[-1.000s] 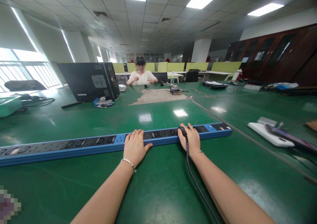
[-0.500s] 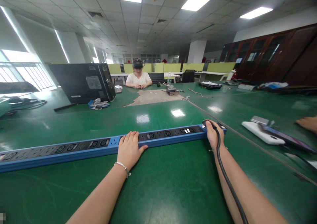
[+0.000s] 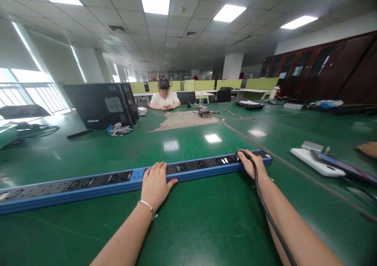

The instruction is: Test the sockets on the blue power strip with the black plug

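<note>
A long blue power strip point(image 3: 118, 188) with black sockets lies across the green table, its right end slightly farther from me. My left hand point(image 3: 156, 181) is laid over its middle, fingers across the top and thumb along the near side, gripping it. Close to the right end, my right hand point(image 3: 253, 164) is closed around a black plug point(image 3: 240, 153). The plug sits over the sockets beside two white rockers, mostly covered by my fingers; I cannot tell if it is inserted. Its black cable point(image 3: 265, 205) runs back along my right forearm.
A black computer case point(image 3: 100, 105) stands at left, with gloves point(image 3: 119, 130) before it. White and dark devices point(image 3: 316, 162) lie at right, near another person's hand point(image 3: 368, 148). Opposite sits a person point(image 3: 165, 99); a bottle point(image 3: 201, 98) stands on the far table side.
My right hand has shifted left with the plug, from the strip's far right end to just beside the white rockers. The left hand keeps its place on the strip. The view tilted up slightly.
</note>
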Tool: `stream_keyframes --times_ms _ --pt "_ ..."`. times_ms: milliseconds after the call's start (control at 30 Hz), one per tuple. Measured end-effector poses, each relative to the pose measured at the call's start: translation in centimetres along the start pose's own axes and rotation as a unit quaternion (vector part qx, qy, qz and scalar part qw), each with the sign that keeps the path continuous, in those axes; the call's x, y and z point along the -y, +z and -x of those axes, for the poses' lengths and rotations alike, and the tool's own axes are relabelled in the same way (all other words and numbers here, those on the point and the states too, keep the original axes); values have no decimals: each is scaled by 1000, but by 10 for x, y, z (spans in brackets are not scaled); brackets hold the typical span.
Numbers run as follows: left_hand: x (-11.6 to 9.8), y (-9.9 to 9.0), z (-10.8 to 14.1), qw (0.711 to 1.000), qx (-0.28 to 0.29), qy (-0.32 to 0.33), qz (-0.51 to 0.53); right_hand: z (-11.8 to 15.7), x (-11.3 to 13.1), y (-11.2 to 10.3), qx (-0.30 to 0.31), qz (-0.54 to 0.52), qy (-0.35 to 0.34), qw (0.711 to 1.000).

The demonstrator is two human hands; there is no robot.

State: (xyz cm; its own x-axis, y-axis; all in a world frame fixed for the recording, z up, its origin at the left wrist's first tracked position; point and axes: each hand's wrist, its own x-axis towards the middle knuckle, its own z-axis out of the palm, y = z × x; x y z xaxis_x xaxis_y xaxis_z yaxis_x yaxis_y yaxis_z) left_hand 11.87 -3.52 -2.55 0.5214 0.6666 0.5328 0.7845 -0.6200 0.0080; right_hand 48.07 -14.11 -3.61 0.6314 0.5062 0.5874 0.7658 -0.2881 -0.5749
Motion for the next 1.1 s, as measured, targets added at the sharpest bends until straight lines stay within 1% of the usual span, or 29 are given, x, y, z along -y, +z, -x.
stream_keyframes --times_ms 133,300,400,533,633,667,733,767,800,833,933,1000,1100 --pt "0 1 0 1000 0 0 -1 5 3 5 23 63 13 998" --pt "-1 1 1 1000 -1 -3 9 11 -2 5 25 120 -27 992" --pt "-2 -1 0 1000 3 -6 14 12 -7 5 21 126 -43 991" --pt "-3 -1 0 1000 1 -11 13 13 -3 7 3 87 -37 995" --pt "-3 0 0 1000 -1 -9 10 12 4 4 -20 19 -17 999" --pt "-2 0 0 1000 -2 -8 9 10 5 1 -39 -15 2 999" --pt "-2 1 1 1000 -4 -4 6 6 3 -7 -96 -80 56 991" --pt "-1 2 1 1000 -4 -4 5 4 -1 -11 -120 -101 82 984" --pt "-1 2 1 1000 -4 -3 2 2 -5 -16 -131 -112 98 980" --pt "-1 2 0 1000 -4 -3 0 0 -11 -19 -130 -115 105 979" --pt "0 2 0 1000 -3 4 -8 -4 -23 -26 -98 -111 92 985" --pt "1 2 0 1000 -2 8 -13 -5 -25 -27 -83 -98 81 988" --pt "1 1 0 1000 -2 8 -15 -7 -24 -26 -45 -63 62 995"
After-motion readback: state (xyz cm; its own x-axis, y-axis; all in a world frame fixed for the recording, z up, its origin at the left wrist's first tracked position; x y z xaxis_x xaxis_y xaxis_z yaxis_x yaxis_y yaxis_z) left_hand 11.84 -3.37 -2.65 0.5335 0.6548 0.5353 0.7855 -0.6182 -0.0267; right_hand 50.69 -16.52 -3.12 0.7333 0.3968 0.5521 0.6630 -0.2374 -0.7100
